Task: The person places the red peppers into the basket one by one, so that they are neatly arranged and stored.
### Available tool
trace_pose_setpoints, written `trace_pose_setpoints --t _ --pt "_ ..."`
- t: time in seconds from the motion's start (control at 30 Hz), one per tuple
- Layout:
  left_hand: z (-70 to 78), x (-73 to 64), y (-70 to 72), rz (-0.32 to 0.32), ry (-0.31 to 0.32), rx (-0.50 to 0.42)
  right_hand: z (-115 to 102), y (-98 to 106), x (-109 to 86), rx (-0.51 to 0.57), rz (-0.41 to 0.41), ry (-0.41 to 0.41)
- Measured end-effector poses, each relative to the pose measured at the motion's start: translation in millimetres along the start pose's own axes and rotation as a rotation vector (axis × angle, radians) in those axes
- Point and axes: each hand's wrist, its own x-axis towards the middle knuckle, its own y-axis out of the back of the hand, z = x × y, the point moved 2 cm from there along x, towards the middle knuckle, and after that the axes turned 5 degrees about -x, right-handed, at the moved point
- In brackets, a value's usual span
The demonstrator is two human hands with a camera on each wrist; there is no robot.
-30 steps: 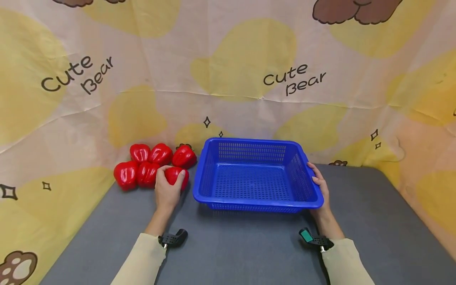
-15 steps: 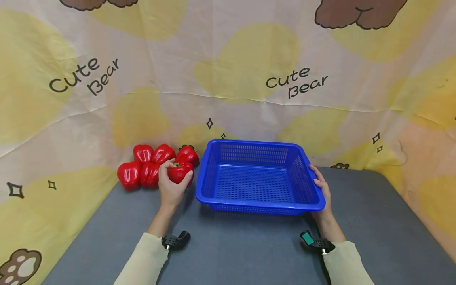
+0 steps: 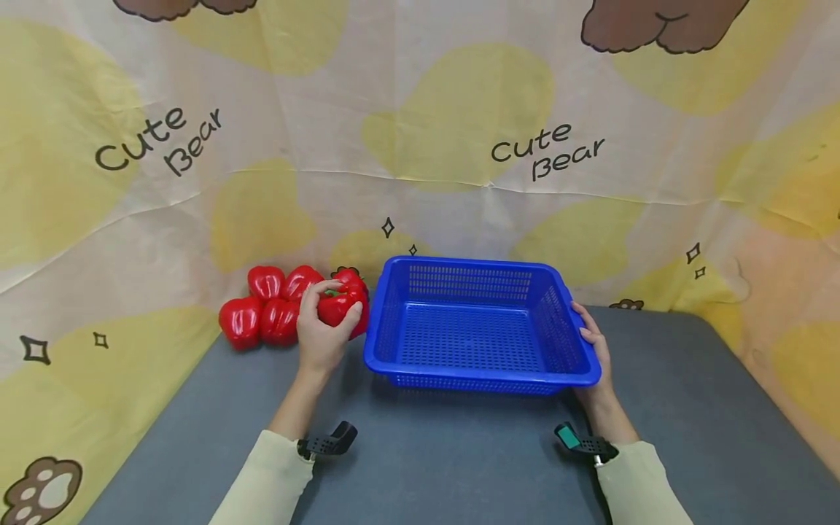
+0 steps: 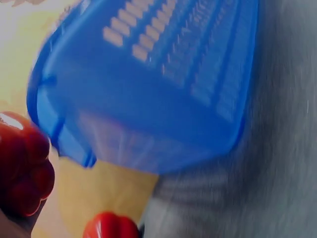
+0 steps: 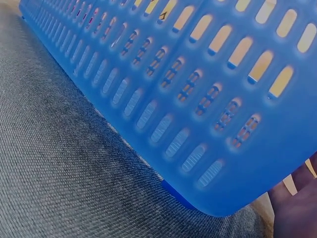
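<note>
My left hand [image 3: 320, 341] grips a red bell pepper [image 3: 336, 309] between thumb and fingers, its green stem showing on top. It is raised above the table just left of the blue plastic basket [image 3: 482, 376]. In the left wrist view the held bell pepper [image 4: 25, 168] appears at the left edge, by the basket's corner [image 4: 114, 84]. My right hand [image 3: 596, 354] holds the basket's right rim, fingers over the edge. The right wrist view shows the slotted basket wall [image 5: 163, 109] and part of that hand [image 5: 296, 210]. Nothing lies inside the basket.
Several other red bell peppers [image 3: 240, 323] sit grouped left of my left hand, with one [image 3: 357, 281] partly hidden behind the held pepper. A grey tabletop [image 3: 453, 459] lies under everything. Behind it hangs a patterned cloth [image 3: 433, 109] with bear prints.
My left hand has lifted the red bell pepper up and moved it slightly right, toward the basket. The right hand keeps its hold on the basket rim.
</note>
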Motion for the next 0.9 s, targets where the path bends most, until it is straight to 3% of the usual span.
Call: trace_pose_setpoints --t 0.17,0.3,0.53,0.63,0.77,0.9 --pt "11.2 -7.8 -11.1 -0.036 -0.015 -0.005 1 0 1.0 -0.022 0.001 -0.001" --pt "17.4 -12.3 -18.8 -0.083 -0.077 0.004 2 1 0.9 0.004 -0.006 0.012" --pt "18.3 -14.2 -25.3 -0.137 -0.242 0.074 0 0 3.1 0.043 -0.01 0.018" --pt "21.9 -11.5 -21.4 -0.176 -0.204 0.157 0 0 3.6 0.038 -0.004 0.009" --pt "32.7 -10.4 -16.7 -0.265 -0.095 0.353 0 2 4.9 0.031 -0.001 -0.016" --pt "44.2 -11.5 -14.5 -0.289 -0.077 0.526 2 3 5.2 0.062 -0.01 -0.022"
